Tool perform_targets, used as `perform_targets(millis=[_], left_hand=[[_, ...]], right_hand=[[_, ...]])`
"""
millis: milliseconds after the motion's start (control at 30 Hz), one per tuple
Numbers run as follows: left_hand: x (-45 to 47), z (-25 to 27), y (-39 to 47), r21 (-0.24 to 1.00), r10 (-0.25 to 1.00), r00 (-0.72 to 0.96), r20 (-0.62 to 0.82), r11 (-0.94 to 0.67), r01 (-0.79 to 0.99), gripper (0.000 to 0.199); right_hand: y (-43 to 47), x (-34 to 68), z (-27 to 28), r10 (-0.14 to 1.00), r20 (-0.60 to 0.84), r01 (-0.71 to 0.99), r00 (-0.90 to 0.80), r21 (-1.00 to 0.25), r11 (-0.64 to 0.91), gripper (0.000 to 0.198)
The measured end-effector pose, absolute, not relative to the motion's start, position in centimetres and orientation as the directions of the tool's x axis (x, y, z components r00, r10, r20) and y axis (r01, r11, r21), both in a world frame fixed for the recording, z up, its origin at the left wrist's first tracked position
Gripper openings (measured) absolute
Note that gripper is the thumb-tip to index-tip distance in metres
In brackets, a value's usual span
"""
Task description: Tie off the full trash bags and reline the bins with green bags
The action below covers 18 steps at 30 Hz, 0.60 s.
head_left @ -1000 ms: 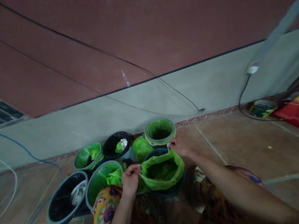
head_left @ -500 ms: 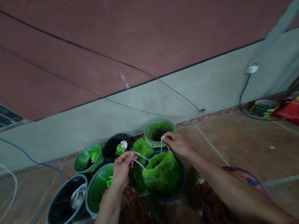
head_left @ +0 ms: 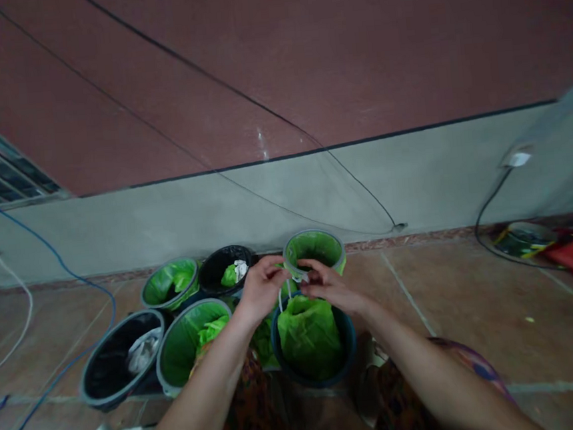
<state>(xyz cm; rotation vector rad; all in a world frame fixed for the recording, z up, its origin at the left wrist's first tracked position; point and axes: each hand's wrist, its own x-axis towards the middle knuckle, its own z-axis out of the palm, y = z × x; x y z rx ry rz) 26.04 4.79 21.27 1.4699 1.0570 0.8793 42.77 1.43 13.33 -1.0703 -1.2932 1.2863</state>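
A green trash bag (head_left: pixel 309 333) with white drawstrings (head_left: pixel 280 300) sits inside a dark blue round bin (head_left: pixel 351 346) between my feet. My left hand (head_left: pixel 263 288) is closed on one white drawstring above the bag's left side. My right hand (head_left: pixel 330 286), with bent fingers, pinches white drawstring just to the right. Both hands are close together over the bin's far rim. The strings rise slack from the gathered mouth of the bag. Where they run between my fingers is partly hidden.
Other bins stand to the left: a green-lined one (head_left: pixel 172 285), a black one (head_left: pixel 223 267), a larger green-lined one (head_left: pixel 197 343) and a black-lined one (head_left: pixel 103 365). Another green-lined bin (head_left: pixel 314 243) stands by the wall. A blue cable (head_left: pixel 60 261) crosses the left floor.
My hands have come together above the bin, the left moving right and up. The drawstrings, earlier stretched apart to both sides, now meet near my fingers. The camera view has shifted.
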Motion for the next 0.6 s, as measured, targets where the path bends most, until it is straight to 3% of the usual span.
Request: perform_targets(millis=[100, 167, 333, 467, 600], left_hand=[[27.6, 20.7, 5.5, 0.975, 0.887, 0.462, 0.015, -0.115, 0.188, 0.028], [27.8, 19.6, 6.5, 0.958, 0.87, 0.491, 0.037, -0.171, 0.232, 0.03], [26.0, 14.6, 8.4, 0.947, 0.954, 0.294, 0.051, -0.139, 0.288, 0.037], [25.9, 9.8, 6.7, 0.989, 0.811, 0.584, -0.012, -0.076, 0.126, 0.054], [28.0, 5.8, 4.1, 0.981, 0.831, 0.556, -0.015, -0.096, 0.169, 0.031]], right_hand=[[1.7, 41.2, 12.8, 0.977, 0.041, 0.095, -0.209, -0.994, 0.062, 0.036], [2.2, 40.9, 12.2, 0.984, 0.009, 0.207, -0.176, -0.977, 0.046, 0.019], [3.3, 42.1, 11.9, 0.998, -0.058, 0.218, -0.031, -0.975, -0.05, 0.033], [3.2, 42.4, 12.6, 0.995, -0.093, 0.089, -0.043, -0.992, -0.089, 0.041], [2.9, 41.9, 13.5, 0.992, -0.118, -0.058, -0.045, -0.991, -0.12, 0.046]])
